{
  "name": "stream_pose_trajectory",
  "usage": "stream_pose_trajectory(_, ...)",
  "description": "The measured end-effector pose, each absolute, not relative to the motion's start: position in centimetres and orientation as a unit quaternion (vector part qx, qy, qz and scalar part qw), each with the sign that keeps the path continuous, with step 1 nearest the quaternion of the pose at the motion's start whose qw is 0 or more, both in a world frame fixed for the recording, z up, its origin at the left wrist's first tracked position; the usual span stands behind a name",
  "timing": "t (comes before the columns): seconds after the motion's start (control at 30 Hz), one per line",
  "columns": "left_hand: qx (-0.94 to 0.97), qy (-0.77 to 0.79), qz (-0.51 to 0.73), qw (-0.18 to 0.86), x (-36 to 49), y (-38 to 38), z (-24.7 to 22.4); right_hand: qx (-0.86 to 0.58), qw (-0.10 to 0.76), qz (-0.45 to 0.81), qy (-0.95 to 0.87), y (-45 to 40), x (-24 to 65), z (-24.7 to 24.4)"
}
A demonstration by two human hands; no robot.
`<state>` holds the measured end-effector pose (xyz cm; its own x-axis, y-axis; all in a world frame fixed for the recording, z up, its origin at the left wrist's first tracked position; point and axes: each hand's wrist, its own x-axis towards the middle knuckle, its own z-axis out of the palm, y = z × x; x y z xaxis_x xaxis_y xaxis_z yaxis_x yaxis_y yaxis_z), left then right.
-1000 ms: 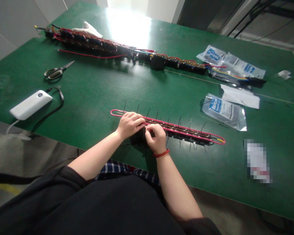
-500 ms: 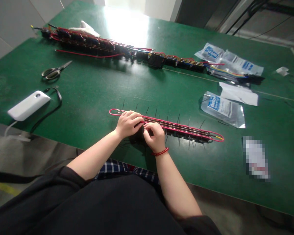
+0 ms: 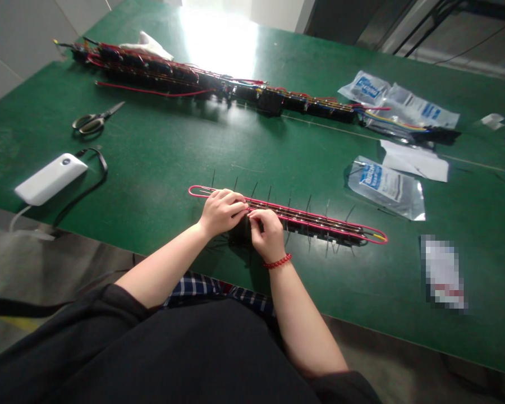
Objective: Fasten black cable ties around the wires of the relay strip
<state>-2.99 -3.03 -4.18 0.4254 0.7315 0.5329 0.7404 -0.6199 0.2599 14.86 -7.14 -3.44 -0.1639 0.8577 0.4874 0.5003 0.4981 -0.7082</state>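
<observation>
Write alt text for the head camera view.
The left hand and right hand, with a red bead bracelet, hold a wire harness edged by a red wire loop on a green workbench. A longer harness, scissors, a white power bank and plastic bags lie beyond.

Left hand (image 3: 223, 212) and right hand (image 3: 269, 235) grip a red wire harness (image 3: 315, 224) (zip ties (image 3: 308, 203) bristling).
</observation>
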Motion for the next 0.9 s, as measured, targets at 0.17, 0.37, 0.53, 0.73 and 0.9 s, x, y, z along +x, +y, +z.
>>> stream_pose_trajectory(0.17,-0.845,-0.432,-0.315,0.017,-3.0,-3.0,-4.4,-0.466,0.450,0.198,-0.736,-7.1,14.9,-3.6)
stream_pose_trajectory(0.37,-0.847,-0.417,-0.327,0.044,-3.0,-2.9,-4.5,-0.465,0.450,0.186,-0.739,-7.0,14.9,-3.7)
stream_pose_trajectory(0.53,-0.851,-0.416,-0.319,0.046,-3.0,-2.9,-4.5,-0.462,0.452,0.191,-0.739,-7.2,14.7,-3.3)
stream_pose_trajectory(0.73,-0.855,-0.410,-0.314,0.041,-3.2,-2.9,-4.6,-0.497,0.498,0.181,-0.687,-8.1,15.3,-1.9)
stream_pose_trajectory(0.9,-0.852,-0.403,-0.332,0.045,-3.1,-2.8,-4.6,-0.531,0.469,0.069,-0.703,-7.3,16.8,-1.7)
